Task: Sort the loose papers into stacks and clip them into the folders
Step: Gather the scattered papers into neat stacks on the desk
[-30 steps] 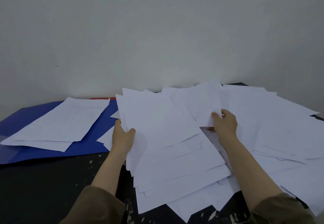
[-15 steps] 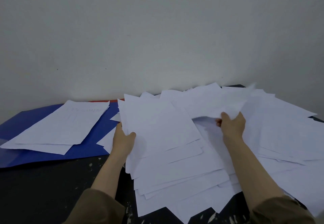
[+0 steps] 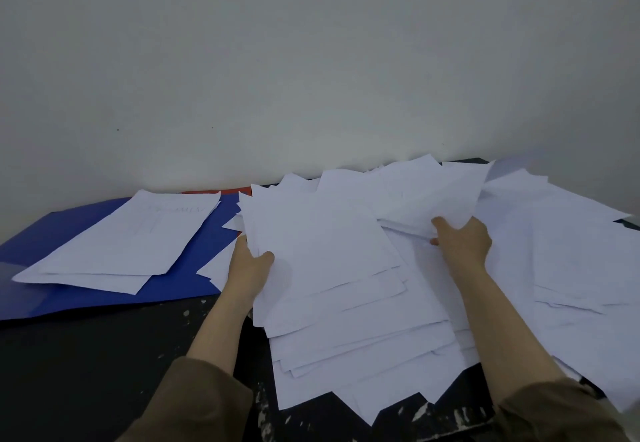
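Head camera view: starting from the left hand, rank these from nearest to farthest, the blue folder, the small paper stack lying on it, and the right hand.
1. Blue folder: its near edge lies just left of the left hand.
2. Small paper stack: farther left, on the folder.
3. Right hand: across the central pile, pinching a lifted sheet.

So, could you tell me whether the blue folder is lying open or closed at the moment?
Cannot tell. The blue folder lies flat on the table, with a small paper stack resting on it; no clip or inside shows.
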